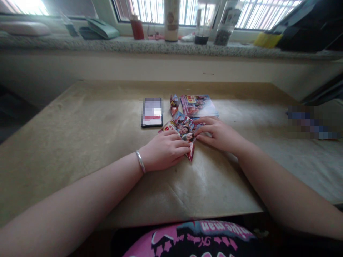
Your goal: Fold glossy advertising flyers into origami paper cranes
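Observation:
A colourful printed flyer (181, 123), folded into pointed flaps, lies on the table under both my hands. My left hand (167, 150) lies palm down over its near left part, fingers stretched out flat and pressing on it. My right hand (218, 134) grips its right side between bent fingers and thumb; the fingertips partly hide the edge. Just beyond the flyer are a small folded paper piece (174, 103) and a stack of similar printed flyers (199, 105). A phone (152, 112) with a blurred-out screen lies to the left.
The pale brown table (93, 142) reaches to the wall below the window. On the stone sill (112, 44) stand a red container (137, 28), a tall bottle (171, 21), clear containers (225, 26) and a yellow object (268, 39). A blurred-out item (313, 123) lies at the table's right.

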Demonstrator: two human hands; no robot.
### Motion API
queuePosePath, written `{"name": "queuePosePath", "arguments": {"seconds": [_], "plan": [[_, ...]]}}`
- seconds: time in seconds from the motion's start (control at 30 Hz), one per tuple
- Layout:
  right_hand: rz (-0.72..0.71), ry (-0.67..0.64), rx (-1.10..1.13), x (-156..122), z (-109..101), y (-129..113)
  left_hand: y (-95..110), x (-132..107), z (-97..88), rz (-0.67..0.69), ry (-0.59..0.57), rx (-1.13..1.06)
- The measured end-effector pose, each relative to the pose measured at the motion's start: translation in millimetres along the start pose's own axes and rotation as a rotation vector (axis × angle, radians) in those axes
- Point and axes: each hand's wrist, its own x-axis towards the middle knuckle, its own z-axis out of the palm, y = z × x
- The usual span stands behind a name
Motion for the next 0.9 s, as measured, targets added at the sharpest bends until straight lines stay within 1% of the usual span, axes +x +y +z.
{"name": "queuePosePath", "arguments": {"seconds": [0.13,0.23,0.47,0.6,0.73,0.8,0.9], "plan": [[0.076,0.053,0.099,2.2,3.8,1.5,-0.3,-0.3,-0.4,0.006,-0.025,-0.014],[0.139,0.067,0.137,2.7,5.4,1.4,-0.5,0.2,-2.0,0.021,-0.028,-0.055],[0.344,-0.022,0.163,1.3,2.5,1.4,-0.9,-1.1,-3.7,0.068,-0.03,-0.142],[0.387,-0.021,0.18,1.0,-0.9,6.1,-0.8,-4.3,-1.7,0.076,-0.041,-0.182],[0.459,0.042,0.221,0.4,-1.2,14.7,-0.1,-3.9,-1.2,0.078,-0.046,-0.166],[0.465,0.081,0.257,-0.1,-0.3,18.7,0.4,-2.8,-1.6,0.063,-0.048,-0.154],[0.46,0.094,0.291,0.0,0.9,20.6,0.9,-1.5,-1.7,0.048,-0.059,-0.142]]}}
